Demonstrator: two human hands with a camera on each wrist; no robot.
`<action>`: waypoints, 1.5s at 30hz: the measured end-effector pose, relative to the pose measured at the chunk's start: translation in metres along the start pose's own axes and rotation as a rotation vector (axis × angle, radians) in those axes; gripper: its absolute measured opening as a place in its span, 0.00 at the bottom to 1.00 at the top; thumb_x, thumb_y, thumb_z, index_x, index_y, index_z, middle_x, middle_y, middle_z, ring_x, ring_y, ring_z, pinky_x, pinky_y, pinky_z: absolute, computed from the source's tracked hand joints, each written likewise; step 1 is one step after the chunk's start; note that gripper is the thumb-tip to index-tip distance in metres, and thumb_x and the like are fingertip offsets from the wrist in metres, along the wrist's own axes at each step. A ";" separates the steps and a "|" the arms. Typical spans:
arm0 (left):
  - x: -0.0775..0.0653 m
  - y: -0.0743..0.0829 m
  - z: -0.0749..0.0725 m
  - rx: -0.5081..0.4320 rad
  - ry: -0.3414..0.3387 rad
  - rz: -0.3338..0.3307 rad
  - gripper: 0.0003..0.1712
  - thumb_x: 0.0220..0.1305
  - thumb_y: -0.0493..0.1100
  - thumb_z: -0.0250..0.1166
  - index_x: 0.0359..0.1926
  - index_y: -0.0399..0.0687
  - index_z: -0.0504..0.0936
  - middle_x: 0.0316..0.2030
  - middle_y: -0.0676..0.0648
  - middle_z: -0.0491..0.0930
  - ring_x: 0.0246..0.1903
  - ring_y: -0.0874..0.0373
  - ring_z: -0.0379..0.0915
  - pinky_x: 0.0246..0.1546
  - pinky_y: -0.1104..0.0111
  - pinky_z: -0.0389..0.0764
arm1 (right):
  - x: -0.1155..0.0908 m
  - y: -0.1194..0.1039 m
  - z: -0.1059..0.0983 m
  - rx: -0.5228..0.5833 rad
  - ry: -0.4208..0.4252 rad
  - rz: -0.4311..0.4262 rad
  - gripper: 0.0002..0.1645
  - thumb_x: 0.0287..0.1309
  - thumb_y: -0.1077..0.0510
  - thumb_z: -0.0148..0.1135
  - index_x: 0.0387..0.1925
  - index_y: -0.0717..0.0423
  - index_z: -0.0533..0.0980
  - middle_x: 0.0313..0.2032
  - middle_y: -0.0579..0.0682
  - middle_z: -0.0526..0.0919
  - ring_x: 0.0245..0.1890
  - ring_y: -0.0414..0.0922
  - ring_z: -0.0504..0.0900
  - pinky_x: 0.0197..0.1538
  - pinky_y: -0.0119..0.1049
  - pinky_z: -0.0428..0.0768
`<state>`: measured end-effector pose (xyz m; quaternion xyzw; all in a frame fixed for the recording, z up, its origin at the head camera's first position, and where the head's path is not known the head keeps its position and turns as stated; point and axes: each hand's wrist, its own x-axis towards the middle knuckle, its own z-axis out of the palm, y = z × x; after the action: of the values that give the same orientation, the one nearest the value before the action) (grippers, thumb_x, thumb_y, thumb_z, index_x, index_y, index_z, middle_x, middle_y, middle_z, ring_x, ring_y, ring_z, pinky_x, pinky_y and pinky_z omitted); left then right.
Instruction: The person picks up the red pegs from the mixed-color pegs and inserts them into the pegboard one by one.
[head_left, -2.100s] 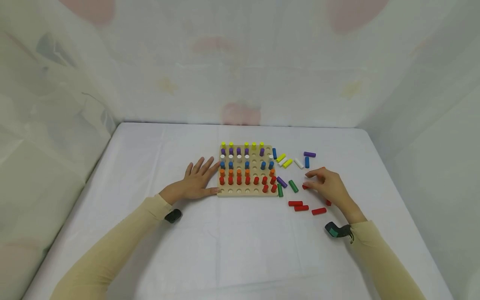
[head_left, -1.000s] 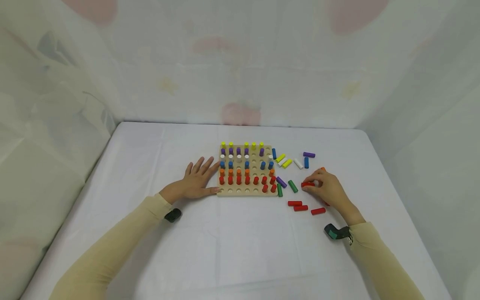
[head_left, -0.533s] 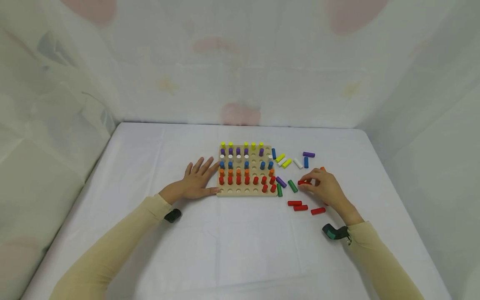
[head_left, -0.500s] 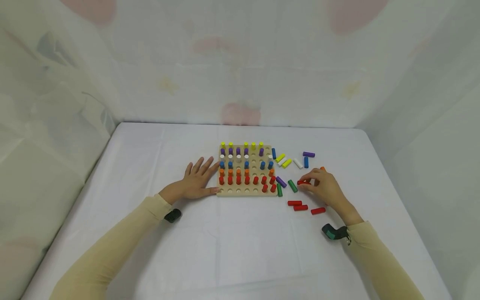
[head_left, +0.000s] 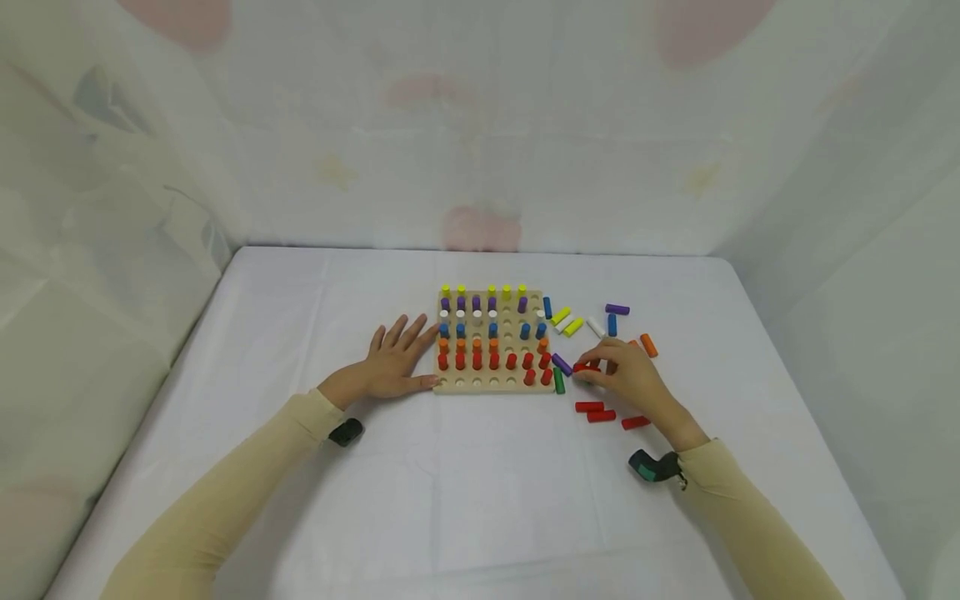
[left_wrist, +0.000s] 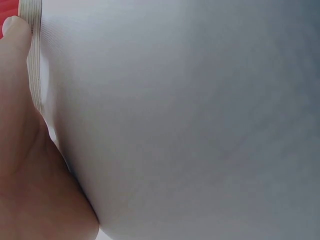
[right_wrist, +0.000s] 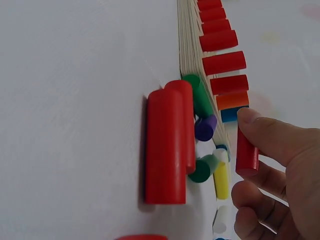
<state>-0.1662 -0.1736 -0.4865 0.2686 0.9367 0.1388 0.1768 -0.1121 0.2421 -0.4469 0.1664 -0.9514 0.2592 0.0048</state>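
Note:
A light wooden pegboard (head_left: 495, 387) carries upright pegs in rows of yellow, purple, white, blue, orange and red, with several bare holes among them. Flat beside its left edge lies my left hand (head_left: 390, 367), fingers spread and the thumb touching the near left corner; the left wrist view shows that thumb (left_wrist: 15, 65) against the board's side. My right hand (head_left: 633, 379) pinches a red peg (right_wrist: 247, 152) between thumb and fingers, to the right of the board. Under and around it are a green peg (right_wrist: 202, 168) and a purple peg (head_left: 562, 364) on the cloth.
Loose red pegs (head_left: 589, 407) lie in front of the right hand. Orange (head_left: 648, 345), blue (head_left: 612, 325), white (head_left: 596, 327) and yellow pegs (head_left: 573, 327) lie farther back. Another green peg (head_left: 559, 381) rests along the board's right edge. White cloth (head_left: 480, 500) covers the table.
My right hand has picked up the red peg from the cloth and moved it left toward the board, uncovering orange pegs behind. My left hand has stayed in place.

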 end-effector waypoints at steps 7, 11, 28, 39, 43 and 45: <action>-0.001 -0.001 0.000 -0.015 0.018 0.013 0.56 0.64 0.76 0.51 0.80 0.58 0.36 0.80 0.40 0.29 0.77 0.33 0.20 0.70 0.31 0.29 | 0.004 -0.010 0.002 0.007 -0.006 -0.013 0.14 0.52 0.51 0.75 0.42 0.44 0.86 0.35 0.42 0.82 0.29 0.39 0.72 0.29 0.26 0.70; -0.001 -0.002 0.000 -0.015 0.014 0.015 0.56 0.63 0.77 0.49 0.80 0.58 0.35 0.80 0.41 0.28 0.77 0.33 0.18 0.70 0.31 0.28 | 0.005 -0.015 0.003 0.015 -0.001 -0.017 0.14 0.53 0.51 0.75 0.43 0.43 0.86 0.35 0.41 0.82 0.30 0.39 0.72 0.30 0.27 0.71; 0.003 -0.005 0.004 -0.004 -0.009 -0.001 0.54 0.66 0.74 0.50 0.79 0.61 0.32 0.80 0.44 0.24 0.77 0.36 0.16 0.70 0.32 0.27 | 0.015 -0.030 0.007 0.050 -0.001 -0.049 0.14 0.54 0.50 0.74 0.44 0.42 0.85 0.35 0.40 0.81 0.28 0.39 0.72 0.29 0.27 0.73; 0.002 -0.005 0.003 -0.001 -0.016 -0.015 0.55 0.65 0.76 0.49 0.79 0.62 0.32 0.80 0.45 0.24 0.78 0.37 0.15 0.71 0.33 0.27 | 0.024 -0.039 0.013 0.097 0.027 -0.118 0.14 0.54 0.53 0.74 0.44 0.47 0.86 0.37 0.43 0.86 0.24 0.38 0.71 0.25 0.26 0.70; 0.002 -0.005 0.003 0.000 -0.015 -0.014 0.55 0.65 0.76 0.49 0.79 0.62 0.32 0.80 0.45 0.24 0.78 0.37 0.16 0.71 0.33 0.27 | 0.026 -0.043 0.015 0.121 0.056 -0.158 0.16 0.53 0.53 0.75 0.45 0.50 0.86 0.34 0.44 0.85 0.24 0.37 0.70 0.26 0.26 0.70; 0.002 -0.004 0.003 -0.001 -0.016 -0.016 0.55 0.65 0.75 0.50 0.79 0.62 0.32 0.80 0.45 0.24 0.78 0.37 0.16 0.71 0.33 0.27 | 0.027 -0.045 0.017 0.132 0.072 -0.174 0.17 0.53 0.53 0.75 0.45 0.51 0.86 0.33 0.44 0.84 0.24 0.37 0.70 0.26 0.25 0.70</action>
<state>-0.1689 -0.1756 -0.4910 0.2622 0.9373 0.1356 0.1856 -0.1220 0.1889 -0.4370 0.2388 -0.9135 0.3256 0.0504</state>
